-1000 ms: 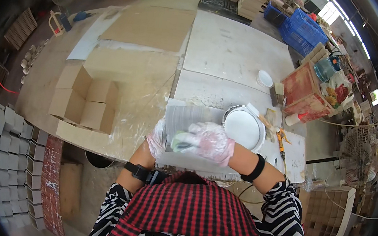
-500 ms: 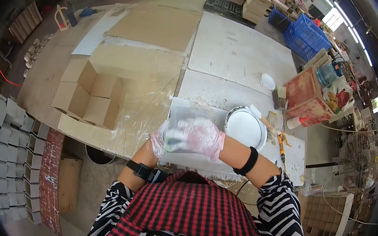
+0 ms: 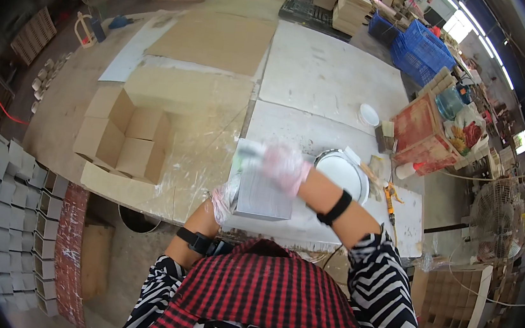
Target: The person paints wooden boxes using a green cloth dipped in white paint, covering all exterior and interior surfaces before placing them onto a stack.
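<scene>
A grey box-shaped block (image 3: 265, 196) with a smooth top sits at the near edge of the white-topped table. My left hand (image 3: 225, 200), in a thin whitish glove, grips the block along its left side. Over the block's far end is my right hand (image 3: 284, 168), gloved in a pinkish-white smeared glove and blurred by motion. From its fingers a pale, greenish blurred thing (image 3: 250, 151) sticks out to the left; its kind cannot be made out. Just right of that hand stands a round tub of white liquid (image 3: 339, 176), with a brush (image 3: 370, 173) beside its rim.
Several brown cardboard boxes (image 3: 122, 133) stand together at the left. An orange-yellow tool (image 3: 391, 200) lies near the tub. Farther back are a small white bowl (image 3: 369, 115), a red-stained crate (image 3: 427, 135) and blue baskets (image 3: 421, 51). Grey box pieces (image 3: 2, 201) are stacked at lower left.
My right hand has swept away from me toward the block's far end, uncovering its near part. My left hand has stayed at the left side.
</scene>
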